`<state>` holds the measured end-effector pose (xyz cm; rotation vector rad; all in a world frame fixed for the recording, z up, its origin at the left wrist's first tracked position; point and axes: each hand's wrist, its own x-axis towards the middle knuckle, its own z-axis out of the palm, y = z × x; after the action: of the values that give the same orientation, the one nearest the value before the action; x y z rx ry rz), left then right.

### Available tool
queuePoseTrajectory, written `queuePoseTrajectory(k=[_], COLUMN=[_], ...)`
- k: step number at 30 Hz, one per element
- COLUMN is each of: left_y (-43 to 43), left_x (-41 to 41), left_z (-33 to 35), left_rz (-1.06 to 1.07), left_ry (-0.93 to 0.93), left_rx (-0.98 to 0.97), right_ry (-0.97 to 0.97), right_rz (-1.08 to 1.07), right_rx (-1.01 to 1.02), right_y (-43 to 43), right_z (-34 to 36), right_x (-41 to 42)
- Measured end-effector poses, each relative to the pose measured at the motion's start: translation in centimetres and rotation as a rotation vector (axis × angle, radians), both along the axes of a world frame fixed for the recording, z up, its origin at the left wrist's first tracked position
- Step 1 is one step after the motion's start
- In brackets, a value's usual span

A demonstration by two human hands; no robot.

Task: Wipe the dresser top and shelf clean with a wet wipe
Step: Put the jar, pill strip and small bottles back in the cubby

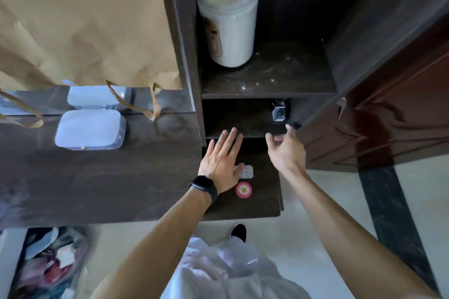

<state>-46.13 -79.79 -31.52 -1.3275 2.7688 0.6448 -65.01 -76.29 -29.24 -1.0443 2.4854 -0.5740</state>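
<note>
The left hand is held flat and spread, the fingers straight and slightly fanned, with nothing gripped in it; a black watch is worn at its wrist. Beneath its palm lies the lowest shelf, and whether the palm is pressed onto the wood or only held over it cannot be told. Just beside its thumb a small whitish packet is seen (too blurred to be identified). Next to the packet, nearer the wrist, a round red tin is set on the same shelf. The fingertips of this hand are placed in front of the edge of the middle shelf.

The right hand is held to the right of the left one, apart from it, with the fingers loosely curled and nothing seen between them. Just beyond its fingertips a small glass bottle is stood at the right end of the middle shelf. Farther beyond both hands the upper shelf is found, its surface streaked, and a tall white jar is stood on its left part, in line with the left hand's fingers.

To the left of the left hand the dresser top is spread out, dark and faintly smeared. Well to the left of that hand a white lidded box is set on it, and beyond the box a brown paper bag is seen
</note>
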Motion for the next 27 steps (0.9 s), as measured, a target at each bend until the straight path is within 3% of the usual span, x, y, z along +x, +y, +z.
queuePoseTrajectory(k=[6, 17, 23, 27], left_y=[-0.3, -0.6, -3.5, -6.8], left_x=[-2.3, -3.1, -5.1, -9.8], left_z=[-1.8, -0.7, 1.2, 1.5], left_rz=[0.078, 0.088, 0.259, 0.341], left_ry=[-0.195, -0.238, 0.038, 0.213], left_rx=[0.079, 0.095, 0.035, 0.24], right_ry=[0.111, 0.069, -0.087, -0.29], right_rz=[-0.025, -0.123, -0.037, -0.101], right_rx=[0.218, 0.116, -0.097, -0.174], right_y=[-4.0, -5.9, -0.4, 6.6], right_z=[-1.0, -2.0, -2.6, -3.4], right_x=[-2.5, -1.9, -2.0, -1.7])
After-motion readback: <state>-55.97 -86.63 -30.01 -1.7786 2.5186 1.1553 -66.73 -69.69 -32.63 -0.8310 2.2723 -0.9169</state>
